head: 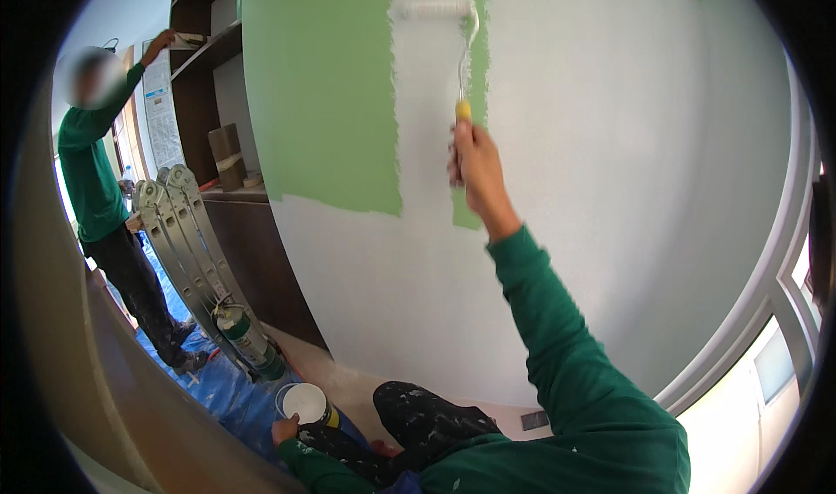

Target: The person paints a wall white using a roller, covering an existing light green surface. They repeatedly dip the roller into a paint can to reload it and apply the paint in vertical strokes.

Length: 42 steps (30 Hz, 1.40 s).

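My right hand (471, 161) is closed around the yellow handle of a paint roller (436, 9), raised high on the wall. The roller's white sleeve, slightly blurred, lies over a whitish painted strip between two areas of green paint (320, 89). White covers much of the wall (588, 134) right of and below the green. Low at the left, my left hand (285, 428) is at the rim of a bucket of white paint (305, 402), beside my paint-spotted knee. Whether its fingers grip the rim or the bail is hard to tell.
A folded metal ladder (186, 232) stands at the left, with a green and white cylinder (248, 340) by its foot. Beyond it, a person (91, 167) in green reaches to dark wooden shelves (209, 49). Blue sheeting (228, 402) covers floor there. A window frame (738, 344) is at the right.
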Motion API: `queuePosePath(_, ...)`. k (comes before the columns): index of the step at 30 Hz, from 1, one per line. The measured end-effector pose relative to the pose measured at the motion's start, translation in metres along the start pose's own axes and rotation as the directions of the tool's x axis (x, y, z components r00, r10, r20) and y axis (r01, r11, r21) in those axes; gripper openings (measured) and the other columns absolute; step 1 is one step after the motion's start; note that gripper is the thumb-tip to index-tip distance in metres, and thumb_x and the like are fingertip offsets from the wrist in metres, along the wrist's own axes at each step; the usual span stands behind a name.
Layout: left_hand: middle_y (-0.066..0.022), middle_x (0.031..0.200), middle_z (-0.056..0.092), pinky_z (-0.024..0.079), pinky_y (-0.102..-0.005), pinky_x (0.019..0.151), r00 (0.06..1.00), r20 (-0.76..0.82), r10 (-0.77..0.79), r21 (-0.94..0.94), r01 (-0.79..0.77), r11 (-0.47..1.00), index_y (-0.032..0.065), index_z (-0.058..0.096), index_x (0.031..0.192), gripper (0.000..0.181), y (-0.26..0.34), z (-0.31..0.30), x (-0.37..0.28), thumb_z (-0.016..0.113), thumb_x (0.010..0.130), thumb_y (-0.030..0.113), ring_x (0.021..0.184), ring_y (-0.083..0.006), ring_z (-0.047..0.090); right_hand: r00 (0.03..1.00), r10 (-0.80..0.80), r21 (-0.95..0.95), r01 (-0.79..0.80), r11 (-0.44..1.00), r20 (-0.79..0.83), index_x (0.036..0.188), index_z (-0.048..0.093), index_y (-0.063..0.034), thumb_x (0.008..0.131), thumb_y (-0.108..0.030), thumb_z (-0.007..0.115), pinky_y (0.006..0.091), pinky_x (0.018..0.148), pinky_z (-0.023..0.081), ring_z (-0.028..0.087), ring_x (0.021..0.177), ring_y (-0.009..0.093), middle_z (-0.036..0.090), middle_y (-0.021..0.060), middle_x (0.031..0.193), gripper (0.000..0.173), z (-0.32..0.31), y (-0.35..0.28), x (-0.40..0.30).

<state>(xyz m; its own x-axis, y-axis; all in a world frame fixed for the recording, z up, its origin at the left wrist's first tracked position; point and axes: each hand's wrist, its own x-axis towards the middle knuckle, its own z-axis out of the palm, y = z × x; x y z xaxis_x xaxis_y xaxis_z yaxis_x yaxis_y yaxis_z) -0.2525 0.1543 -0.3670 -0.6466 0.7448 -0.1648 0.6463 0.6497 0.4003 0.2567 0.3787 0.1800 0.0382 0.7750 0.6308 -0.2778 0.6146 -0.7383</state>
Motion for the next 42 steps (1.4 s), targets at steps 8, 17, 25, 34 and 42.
queuePosePath(8, -0.0224, 0.092, 0.075, 0.055, -0.0549, 0.082, 0.933, 0.074, 0.351, 0.340, -0.355, 0.871, 0.0065, 0.076, 0.096, 0.039, -0.001, 0.005, 0.009, 0.051, 0.104, 0.036, 0.089, -0.0425, 0.073, 0.980, 0.199, -0.021, -0.200, 0.980, -0.027, 0.115, 0.051, -0.0082, 0.112, -0.040, 0.046, 0.0234, 0.050, 0.037, 0.045, 0.058, 0.006, 0.047, -0.0017, 0.082, 0.033, -0.051, 0.154, -0.186)
queuePosePath(17, -0.0196, 0.093, 0.075, 0.057, -0.0534, 0.077, 0.939, 0.105, 0.328, 0.283, -0.344, 0.895, 0.0089, 0.073, 0.107, 0.033, 0.012, -0.004, 0.012, 0.048, 0.106, 0.030, 0.087, -0.0404, 0.074, 0.946, 0.320, 0.012, -0.320, 0.947, -0.043, 0.119, 0.047, -0.0070, 0.114, -0.039, 0.043, 0.0241, 0.055, 0.040, 0.046, 0.063, 0.007, 0.046, -0.0009, 0.085, 0.033, -0.075, 0.232, -0.298)
queuePosePath(25, -0.0198, 0.087, 0.074, 0.056, -0.0531, 0.072, 0.941, 0.028, 0.337, 0.188, -0.336, 0.923, 0.0084, 0.073, 0.106, 0.031, -0.012, 0.009, 0.023, 0.049, 0.107, 0.028, 0.084, -0.0398, 0.074, 0.981, 0.186, -0.058, -0.190, 0.980, -0.059, 0.118, 0.048, -0.0068, 0.114, -0.036, 0.045, 0.0232, 0.053, 0.040, 0.045, 0.060, 0.007, 0.046, -0.0017, 0.082, 0.029, -0.054, 0.181, -0.233)
queuePosePath(34, -0.0228, 0.083, 0.072, 0.056, -0.0538, 0.072, 0.868, 0.064, 0.492, 0.537, -0.446, 0.716, 0.0074, 0.074, 0.102, 0.031, -0.021, 0.014, 0.019, 0.050, 0.105, 0.028, 0.082, -0.0385, 0.074, 0.952, 0.298, -0.031, -0.300, 0.953, -0.065, 0.118, 0.049, -0.0063, 0.113, -0.035, 0.046, 0.0235, 0.052, 0.040, 0.045, 0.059, 0.006, 0.046, -0.0021, 0.081, 0.029, -0.085, 0.222, -0.302)
queuePosePath(42, -0.0246, 0.091, 0.074, 0.055, -0.0558, 0.083, 0.953, 0.027, 0.303, 0.289, -0.298, 0.910, 0.0031, 0.074, 0.093, 0.047, -0.007, 0.017, 0.026, 0.051, 0.101, 0.043, 0.087, -0.0440, 0.072, 0.985, 0.112, -0.143, -0.130, 0.981, -0.130, 0.112, 0.053, -0.0058, 0.112, -0.036, 0.049, 0.0238, 0.048, 0.040, 0.047, 0.056, 0.006, 0.047, -0.0020, 0.080, 0.030, -0.062, 0.128, -0.193)
